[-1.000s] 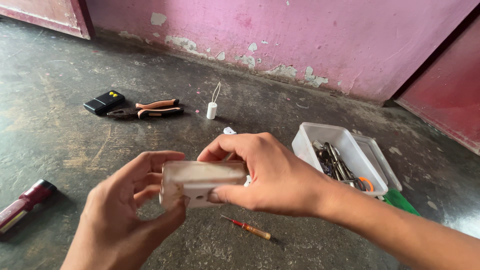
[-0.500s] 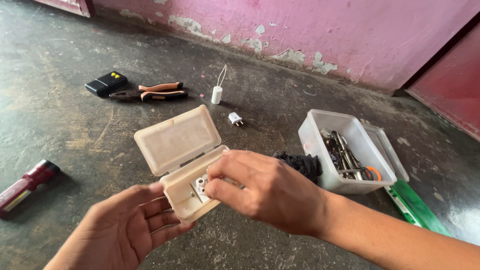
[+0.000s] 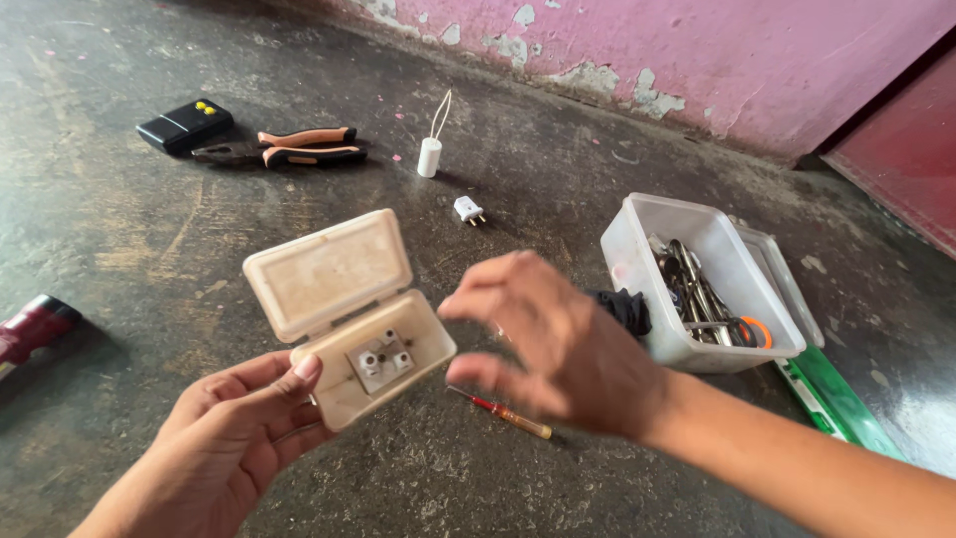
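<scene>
Item in hand: a small cream plastic junction box (image 3: 370, 361), lid hinged open and tilted up to the left, a white terminal block (image 3: 383, 361) with metal screws seated inside. My left hand (image 3: 231, 438) cradles the box from below, palm up, fingers curled under its base and the thumb pressed on the near rim. My right hand (image 3: 558, 344) hovers just to the right of the box, not touching it, its fingers spread loosely and slightly blurred, holding nothing. On the dark concrete floor (image 3: 119, 229): a thin screwdriver (image 3: 503, 412) with red shaft and yellowish handle, lying just beneath my right hand; a small white two-pin plug (image 3: 467, 210) beyond the box; a white cylindrical part (image 3: 429, 156) with a looped white wire, standing upright farther back; orange-and-black pliers (image 3: 284, 151) beside a black remote-like device (image 3: 185, 126) with yellow buttons, far left; a dark red torch (image 3: 30, 331) at the left edge. To the right, a translucent plastic tub (image 3: 637, 259) holds metal tools; a bunched black item (image 3: 622, 307) lies against its near side, and a green flat tool (image 3: 832, 399) lies just beyond it. A pink wall (image 3: 757, 60) with peeling paint runs behind.
</scene>
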